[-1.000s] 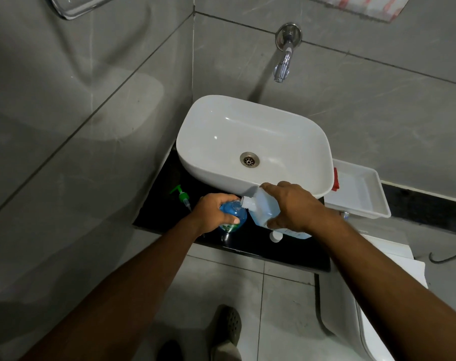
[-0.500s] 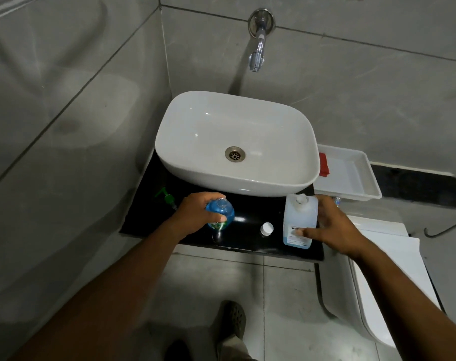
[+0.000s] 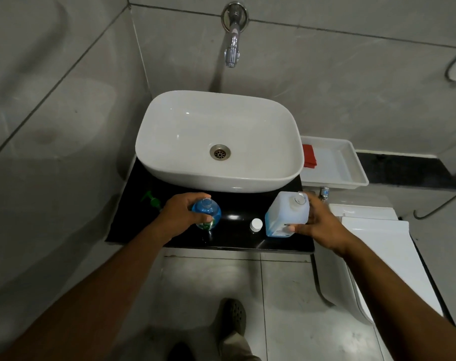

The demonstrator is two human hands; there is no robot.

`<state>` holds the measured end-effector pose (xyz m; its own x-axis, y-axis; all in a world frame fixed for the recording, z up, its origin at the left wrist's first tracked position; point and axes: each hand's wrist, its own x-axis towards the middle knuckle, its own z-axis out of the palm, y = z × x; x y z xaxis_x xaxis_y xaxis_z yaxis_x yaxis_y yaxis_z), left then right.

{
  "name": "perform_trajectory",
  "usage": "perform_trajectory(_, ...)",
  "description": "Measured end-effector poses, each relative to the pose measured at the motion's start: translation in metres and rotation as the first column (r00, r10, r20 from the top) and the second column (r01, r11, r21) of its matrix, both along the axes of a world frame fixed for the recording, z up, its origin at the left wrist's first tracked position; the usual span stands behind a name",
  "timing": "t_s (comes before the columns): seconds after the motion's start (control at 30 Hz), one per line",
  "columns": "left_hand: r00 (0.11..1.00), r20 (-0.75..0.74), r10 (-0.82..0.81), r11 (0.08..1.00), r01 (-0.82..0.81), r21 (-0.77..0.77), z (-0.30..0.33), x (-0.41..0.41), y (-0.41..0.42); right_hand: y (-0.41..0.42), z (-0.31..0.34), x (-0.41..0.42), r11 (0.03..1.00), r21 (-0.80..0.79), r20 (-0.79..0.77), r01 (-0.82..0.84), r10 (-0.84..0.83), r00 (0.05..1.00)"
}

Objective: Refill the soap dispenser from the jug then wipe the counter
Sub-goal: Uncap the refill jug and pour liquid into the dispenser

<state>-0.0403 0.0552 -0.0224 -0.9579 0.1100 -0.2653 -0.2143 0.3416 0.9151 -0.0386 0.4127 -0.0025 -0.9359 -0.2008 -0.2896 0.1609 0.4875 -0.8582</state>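
The round soap dispenser bottle (image 3: 207, 212), filled with blue liquid and with its neck uncapped, stands on the black counter (image 3: 237, 238) in front of the basin. My left hand (image 3: 181, 213) is wrapped around it. The translucent jug (image 3: 286, 213) stands upright at the counter's right end with blue liquid in its bottom and its mouth uncapped. My right hand (image 3: 318, 225) holds its right side, thumb on the front label. The jug's white cap (image 3: 256, 224) lies on the counter between the two. The green pump head (image 3: 152, 200) lies at the counter's left.
A white basin (image 3: 219, 142) sits on the counter under a wall tap (image 3: 232, 50). To the right, a white tray (image 3: 351, 162) holds a red cloth (image 3: 309, 156). A white toilet cistern (image 3: 372, 246) stands below it. My shoe (image 3: 233, 316) is on the tiled floor.
A second ago the jug was tipped with its spout at the dispenser's mouth. My right hand has since swung it right and set it upright on the counter. The left hand kept hold of the dispenser.
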Motion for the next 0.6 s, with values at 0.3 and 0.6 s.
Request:
perform_trajectory(0.3, 1.0, 0.004, 0.001, 1.0, -0.001, 0.023, 0.001, 0.002, 0.0, -0.036, -0.007, 0.07, 0.869, -0.12, -0.054, 0.479, -0.488, 0.871)
perform_trajectory(0.6, 0.999, -0.017, -0.027, 0.999, 0.027, -0.022, 0.009, 0.005, 0.001, -0.149, -0.001, 0.06, 0.984, 0.028, -0.248, 0.173, -0.161, 0.955)
